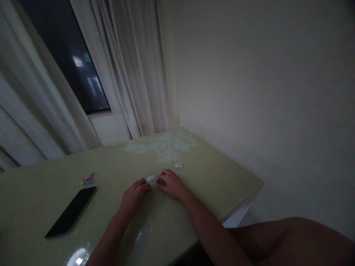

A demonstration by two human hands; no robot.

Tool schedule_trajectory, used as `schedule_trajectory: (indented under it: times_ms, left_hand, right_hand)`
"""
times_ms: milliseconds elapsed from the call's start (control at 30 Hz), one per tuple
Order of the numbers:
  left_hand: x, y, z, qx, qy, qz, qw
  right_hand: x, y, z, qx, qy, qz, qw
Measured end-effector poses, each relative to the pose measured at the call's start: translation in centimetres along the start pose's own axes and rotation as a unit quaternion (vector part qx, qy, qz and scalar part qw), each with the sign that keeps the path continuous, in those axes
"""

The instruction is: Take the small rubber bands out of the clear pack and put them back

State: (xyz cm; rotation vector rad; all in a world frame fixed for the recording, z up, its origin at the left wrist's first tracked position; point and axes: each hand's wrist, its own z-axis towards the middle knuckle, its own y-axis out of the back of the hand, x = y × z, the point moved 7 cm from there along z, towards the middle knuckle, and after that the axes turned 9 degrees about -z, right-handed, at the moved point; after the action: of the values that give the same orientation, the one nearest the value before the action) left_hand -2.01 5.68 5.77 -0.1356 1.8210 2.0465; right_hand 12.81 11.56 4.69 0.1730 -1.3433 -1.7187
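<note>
Both my hands rest on a pale green table [227, 177], near its middle. My left hand [135, 197] and my right hand [170, 183] are curled, fingertips pinching the two ends of a small pale clear piece [150, 178] that lies between them. The room is dim, so I cannot make out what the piece is. A tiny white bit [178, 165] lies just beyond my right hand.
A dark phone [71, 211] lies face up at the left. A small heap of coloured bits [87, 179] sits behind it. Curtains and a dark window stand at the back left, a bare wall at the right. My bare knee [291, 240] shows at lower right.
</note>
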Motion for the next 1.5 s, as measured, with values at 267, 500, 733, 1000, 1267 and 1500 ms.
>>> schedule_trajectory:
  times_ms: [267, 500, 733, 1000, 1267, 1500]
  left_hand:
    - [0.0, -1.0, -0.1, 0.041, 0.043, 0.037, 0.998]
    - [-1.0, 0.2, 0.3, -0.056, -0.001, -0.116, 0.992]
    - [-0.8, 1.6, 0.4, -0.171, -0.022, -0.348, 0.921]
    - [-0.6, 2.2, 0.0, -0.213, -0.020, -0.328, 0.920]
    - [-0.9, 1.9, 0.2, -0.206, -0.004, -0.369, 0.906]
    - [1.9, 2.5, -0.3, -0.281, 0.057, -0.390, 0.875]
  right_hand:
    - [0.5, -0.6, 0.0, 0.022, 0.006, -0.047, 0.999]
    - [-0.1, 0.4, 0.1, -0.043, -0.041, 0.049, 0.997]
    - [-0.3, 0.9, 0.4, -0.070, -0.089, 0.224, 0.968]
    - [0.1, 0.8, 0.3, -0.074, -0.100, 0.291, 0.948]
    - [0.5, 0.3, 0.5, -0.067, -0.083, 0.345, 0.932]
    - [2.0, 0.1, 0.0, -0.030, -0.013, 0.206, 0.978]
